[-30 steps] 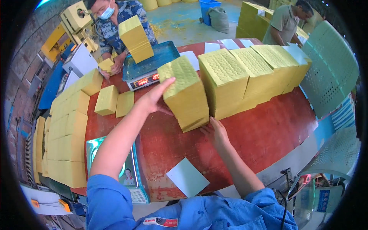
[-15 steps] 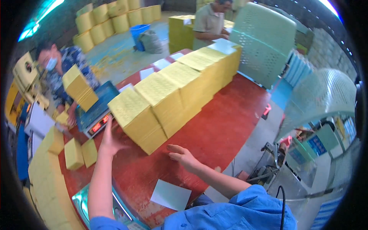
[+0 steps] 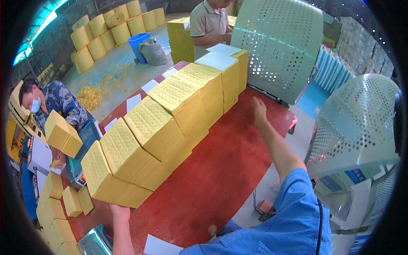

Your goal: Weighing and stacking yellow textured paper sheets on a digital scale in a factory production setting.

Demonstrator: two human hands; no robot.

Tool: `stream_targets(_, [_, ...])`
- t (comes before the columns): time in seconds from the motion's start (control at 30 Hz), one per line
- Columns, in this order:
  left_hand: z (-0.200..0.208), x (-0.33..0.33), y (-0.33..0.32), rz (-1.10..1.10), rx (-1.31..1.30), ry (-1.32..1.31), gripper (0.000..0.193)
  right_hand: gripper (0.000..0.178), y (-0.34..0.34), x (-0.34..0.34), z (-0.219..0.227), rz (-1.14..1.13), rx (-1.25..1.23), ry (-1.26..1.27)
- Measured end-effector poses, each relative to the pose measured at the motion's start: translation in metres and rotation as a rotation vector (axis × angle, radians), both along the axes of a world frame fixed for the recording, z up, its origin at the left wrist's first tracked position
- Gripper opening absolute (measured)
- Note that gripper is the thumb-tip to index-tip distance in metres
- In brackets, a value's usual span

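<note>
A long row of yellow embossed paper stacks point(image 3: 155, 123) stands across the red table point(image 3: 212, 178). At its near left end my left hand point(image 3: 120, 211) is against the lower edge of the end stack, its fingers hidden by the paper. My right hand point(image 3: 258, 109) is to the right of the row's far part, apart from it. Its fingers are stretched out, and nothing is in them. White sheets point(image 3: 216, 59) lie on top of the far stacks. Another white sheet point(image 3: 161, 245) is on the table close to my body.
At left a masked person point(image 3: 63, 100) works by a scale point(image 3: 80, 146) bearing a yellow paper stack point(image 3: 63, 134). Behind the row stands another person point(image 3: 210, 23). Perforated pale green panels point(image 3: 276, 46) rise at right. Smaller yellow stacks point(image 3: 72, 202) and a shiny metal tray point(image 3: 95, 242) are at near left.
My right hand has reached forward and right, along the row. My left hand has gone from beside the scale to the row's near end. The whole view has shifted.
</note>
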State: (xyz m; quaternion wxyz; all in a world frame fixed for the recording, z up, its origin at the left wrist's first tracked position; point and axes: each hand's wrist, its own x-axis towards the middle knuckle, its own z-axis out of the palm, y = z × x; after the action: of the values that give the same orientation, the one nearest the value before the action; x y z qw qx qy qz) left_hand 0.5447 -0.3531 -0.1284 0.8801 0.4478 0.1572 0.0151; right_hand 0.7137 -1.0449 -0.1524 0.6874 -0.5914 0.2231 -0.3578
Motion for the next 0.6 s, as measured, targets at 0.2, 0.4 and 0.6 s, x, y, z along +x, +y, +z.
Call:
stream_targets(0.2, [0.008, -0.006, -0.021, 0.121, -0.007, -0.085, 0.058, 0.062, -0.093, 0.107, 0.011, 0.193, -0.167, 0.050])
stream_targets(0.4, [0.008, -0.015, -0.019, 0.184, 0.124, -0.006, 0.056, 0.066, -0.071, 0.172, 0.010, 0.519, 0.310, -0.138])
stream_targets(0.6, [-0.007, -0.014, -0.020, 0.293, 0.102, 0.093, 0.063, 0.062, -0.048, 0.183, 0.003, 0.427, 0.432, -0.262])
